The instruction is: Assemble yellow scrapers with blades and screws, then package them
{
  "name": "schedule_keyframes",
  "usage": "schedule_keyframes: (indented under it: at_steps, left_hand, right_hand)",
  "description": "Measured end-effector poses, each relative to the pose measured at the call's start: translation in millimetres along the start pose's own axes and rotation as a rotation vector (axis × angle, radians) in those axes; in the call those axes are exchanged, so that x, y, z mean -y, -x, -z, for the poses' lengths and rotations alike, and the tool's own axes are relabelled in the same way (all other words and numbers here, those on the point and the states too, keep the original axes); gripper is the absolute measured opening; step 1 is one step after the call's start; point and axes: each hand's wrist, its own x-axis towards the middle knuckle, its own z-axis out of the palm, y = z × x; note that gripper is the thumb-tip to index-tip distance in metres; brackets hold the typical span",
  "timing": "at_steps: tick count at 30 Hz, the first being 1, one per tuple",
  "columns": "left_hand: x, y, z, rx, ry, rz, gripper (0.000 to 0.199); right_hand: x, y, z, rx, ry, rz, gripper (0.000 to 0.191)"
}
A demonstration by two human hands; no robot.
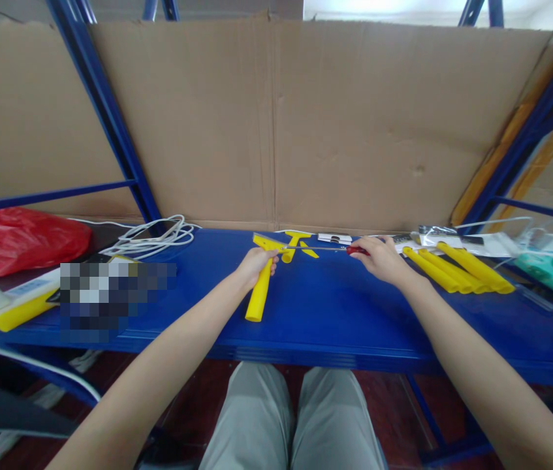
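Note:
My left hand [256, 264] is wrapped round a yellow tool [259, 297] with a thick tubular handle and a wide head at its top. In my right hand [379, 256] is the red handle of a screwdriver [322, 248]. Its long metal shaft lies level and points left, with the tip at the side of the yellow tool, close to my left fingers. Just behind, a second yellow piece [294, 245] and a small flat yellow part [309, 250] rest on the blue table [335, 300].
Several yellow tubes [459, 269] lie at the right beside clear packets. A white cable coil [158, 238] and a red plastic bag [21, 238] are at the left. Cardboard [354, 124] stands behind the table, between blue posts. A small white box [333, 239] sits at the back.

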Motion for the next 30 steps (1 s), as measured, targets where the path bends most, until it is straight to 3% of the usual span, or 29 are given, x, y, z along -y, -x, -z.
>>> schedule_keyframes:
  at_steps: [30]
  left_hand:
    - [2.0,-0.9,-0.4,0.007,-0.014,-0.047,0.019]
  right_hand:
    - [1.3,-0.9,-0.4,0.026,0.006,-0.013,0.023]
